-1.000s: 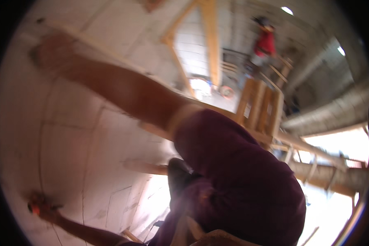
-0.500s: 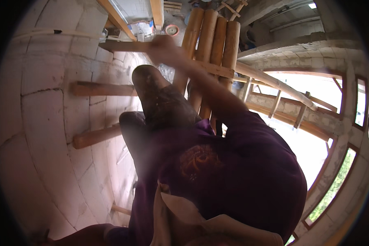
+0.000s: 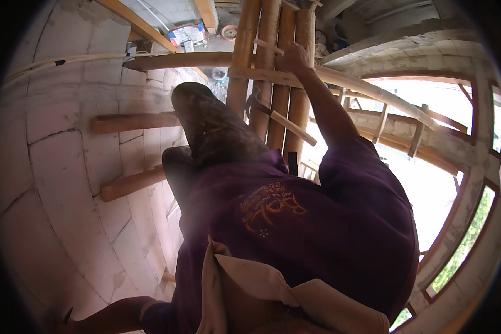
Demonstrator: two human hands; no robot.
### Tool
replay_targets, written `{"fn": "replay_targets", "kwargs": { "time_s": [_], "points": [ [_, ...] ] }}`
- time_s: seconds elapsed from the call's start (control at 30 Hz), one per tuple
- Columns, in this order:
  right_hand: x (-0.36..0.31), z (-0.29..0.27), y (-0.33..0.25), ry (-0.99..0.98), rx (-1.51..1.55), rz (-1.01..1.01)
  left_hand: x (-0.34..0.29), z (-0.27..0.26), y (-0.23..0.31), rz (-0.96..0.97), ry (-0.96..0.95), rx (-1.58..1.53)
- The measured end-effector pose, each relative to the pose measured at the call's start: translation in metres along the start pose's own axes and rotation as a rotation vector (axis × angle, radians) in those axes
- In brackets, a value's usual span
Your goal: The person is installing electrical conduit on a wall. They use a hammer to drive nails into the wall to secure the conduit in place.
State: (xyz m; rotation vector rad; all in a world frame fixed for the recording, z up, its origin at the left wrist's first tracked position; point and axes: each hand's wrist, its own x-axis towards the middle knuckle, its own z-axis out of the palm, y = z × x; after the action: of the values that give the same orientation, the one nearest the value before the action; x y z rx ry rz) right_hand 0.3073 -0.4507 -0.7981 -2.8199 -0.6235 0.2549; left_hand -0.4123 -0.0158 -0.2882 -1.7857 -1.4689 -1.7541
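Observation:
My right hand point(image 3: 296, 58) is over the upright round logs point(image 3: 268, 44) in front of me. Its fingers are closed, and a thin pale wooden stick point(image 3: 268, 46) pokes out of them to the left. Below that hand, a hammer point(image 3: 284, 121) lies slanted against the logs, its metal head to the left and its wooden handle to the right. A flat crosspiece point(image 3: 247, 73) runs across the logs. At the dark lower-left rim, near the block wall, is my left hand point(image 3: 61, 323); its fingers are too dark to make out.
A pale block wall point(image 3: 67, 183) rises on the left, with timber beams point(image 3: 133, 122) sticking out of it. Ahead, a round tub point(image 3: 229, 32) stands on the lower floor. A long pole point(image 3: 373, 93) and window openings point(image 3: 456, 245) are on the right.
My right hand has swung right, from the timber near the left wall to over the logs. The hammer now shows on the logs below it. The view has shifted slightly.

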Motion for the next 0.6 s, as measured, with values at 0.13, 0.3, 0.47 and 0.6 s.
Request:
{"fn": "replay_targets", "kwargs": {
  "time_s": [0.13, 0.3, 0.47, 0.6],
  "points": [
    [0.003, 0.028, -0.003, -0.031, -0.020, 0.006, 0.020, -0.009, -0.016, -0.131, 0.046, 0.045],
    [-0.004, 0.036, -0.003, -0.023, -0.026, 0.101, 0.052, -0.024, -0.074, -0.275, -0.001, -0.178],
    [-0.010, 0.067, 0.010, 0.147, -0.073, 0.080, 0.034, -0.020, -0.040, -0.351, -0.080, -0.294],
    [-0.010, 0.064, 0.010, 0.108, -0.049, 0.110, 0.026, -0.014, -0.038, -0.237, -0.075, -0.309]
  ]
}}
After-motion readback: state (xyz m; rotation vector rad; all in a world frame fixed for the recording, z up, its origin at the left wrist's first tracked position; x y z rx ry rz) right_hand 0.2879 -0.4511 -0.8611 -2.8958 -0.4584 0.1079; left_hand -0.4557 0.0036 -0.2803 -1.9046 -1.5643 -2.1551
